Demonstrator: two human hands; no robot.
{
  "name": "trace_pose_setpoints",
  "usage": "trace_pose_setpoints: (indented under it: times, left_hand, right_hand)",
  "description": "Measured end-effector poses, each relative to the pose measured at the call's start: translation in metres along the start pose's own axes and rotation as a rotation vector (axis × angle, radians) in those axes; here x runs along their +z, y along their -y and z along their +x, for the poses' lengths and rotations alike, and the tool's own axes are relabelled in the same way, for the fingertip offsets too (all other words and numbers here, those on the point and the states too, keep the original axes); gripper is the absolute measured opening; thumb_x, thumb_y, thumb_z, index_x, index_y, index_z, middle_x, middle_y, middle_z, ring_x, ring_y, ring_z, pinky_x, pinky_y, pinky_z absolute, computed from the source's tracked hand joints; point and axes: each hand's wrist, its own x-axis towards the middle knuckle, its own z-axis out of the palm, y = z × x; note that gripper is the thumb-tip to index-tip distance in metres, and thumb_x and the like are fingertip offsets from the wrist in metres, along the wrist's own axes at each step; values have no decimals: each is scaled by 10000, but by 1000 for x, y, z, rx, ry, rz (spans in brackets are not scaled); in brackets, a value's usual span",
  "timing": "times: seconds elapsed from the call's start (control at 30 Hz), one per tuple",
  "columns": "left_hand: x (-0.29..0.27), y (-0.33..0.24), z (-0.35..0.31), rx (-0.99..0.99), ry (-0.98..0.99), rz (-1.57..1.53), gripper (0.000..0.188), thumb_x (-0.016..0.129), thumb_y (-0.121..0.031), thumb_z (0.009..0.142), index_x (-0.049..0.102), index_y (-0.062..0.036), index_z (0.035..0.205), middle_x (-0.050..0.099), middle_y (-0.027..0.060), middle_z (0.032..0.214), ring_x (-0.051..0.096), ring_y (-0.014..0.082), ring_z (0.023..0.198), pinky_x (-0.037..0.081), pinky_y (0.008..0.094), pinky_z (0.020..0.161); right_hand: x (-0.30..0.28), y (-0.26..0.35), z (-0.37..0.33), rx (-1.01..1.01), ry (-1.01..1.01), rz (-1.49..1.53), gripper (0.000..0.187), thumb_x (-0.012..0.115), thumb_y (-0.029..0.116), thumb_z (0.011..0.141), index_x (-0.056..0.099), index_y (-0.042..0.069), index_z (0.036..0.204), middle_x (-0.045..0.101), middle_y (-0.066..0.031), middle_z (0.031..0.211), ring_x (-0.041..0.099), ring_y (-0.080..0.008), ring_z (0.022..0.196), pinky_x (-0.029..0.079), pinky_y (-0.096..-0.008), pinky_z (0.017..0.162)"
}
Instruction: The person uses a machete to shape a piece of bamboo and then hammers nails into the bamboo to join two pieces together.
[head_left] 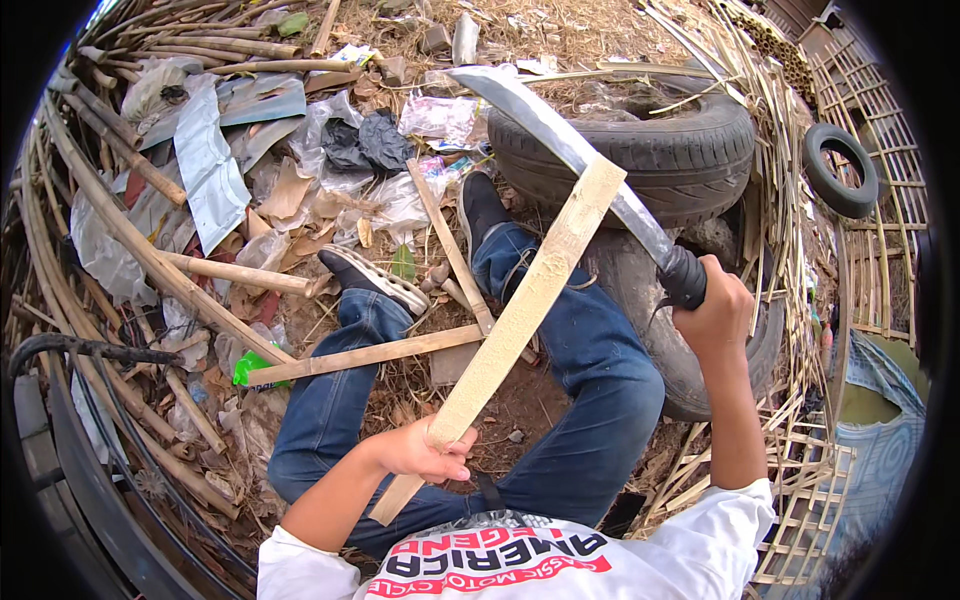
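Left hand [425,452] curled in a grip — right hand [715,305] farther forward, well apart, clenched, both forearms [735,420] bare

Outdoor yard, rough bamboo-working spot: dirt ground [530,405], bamboo poles [238,274], slatted lattice [872,100], old tyres [625,165], plastic litter [440,118].

One machete [560,140], one flat slat [525,300], three tyres [680,160]
I count one machete in my right hand [715,305], one slat in my left hand [425,450], two narrow strips [370,357] and two shoes [375,278] ahead of the left, two large tyres near the right, one small tyre [850,202] farther right.
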Motion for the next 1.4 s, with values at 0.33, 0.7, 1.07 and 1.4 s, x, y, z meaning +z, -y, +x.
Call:
trace_pose_setpoints:
  times: [0.33, 0.7, 1.07, 1.4]
  left_hand:
    - [-15, 7, -5, 95, 179, -135, 399, 614, 72, 880, 306, -160, 781, 319, -74, 608, 272, 29, 466, 196, 214, 406]
    - [-14, 17, -7, -60, 357, -227, 419, 569, 159, 849, 306, -153, 757, 316, -71, 607, 293, 32, 482, 231, 232, 448]
    - [-15, 21, 5, -75, 387, -196, 416, 565, 142, 864, 309, -161, 736, 298, -72, 583, 267, 43, 457, 220, 229, 436]
    - [-32, 27, -13, 14, 199, -145, 406, 611, 70, 887, 314, -171, 750, 353, -73, 593, 260, 27, 462, 191, 215, 408]
  right_hand:
    - [-19, 26, -17, 259, 92, 508, 261, 675, -4, 585, 569, 9, 824, 580, -143, 649, 584, -331, 585, 464, -361, 599]
    - [-11, 9, 17, -314, -39, 135, 448, 801, 132, 429, 601, 59, 823, 629, -99, 679, 632, -313, 645, 498, -391, 666]
    - [-18, -15, 28, -233, -66, 57, 369, 764, 83, 452, 579, 61, 770, 613, -93, 655, 627, -327, 645, 499, -406, 624]
    - [-15, -58, 37, 283, -115, -79, 230, 724, 63, 659, 597, 54, 851, 636, -169, 693, 635, -401, 691, 489, -465, 629]
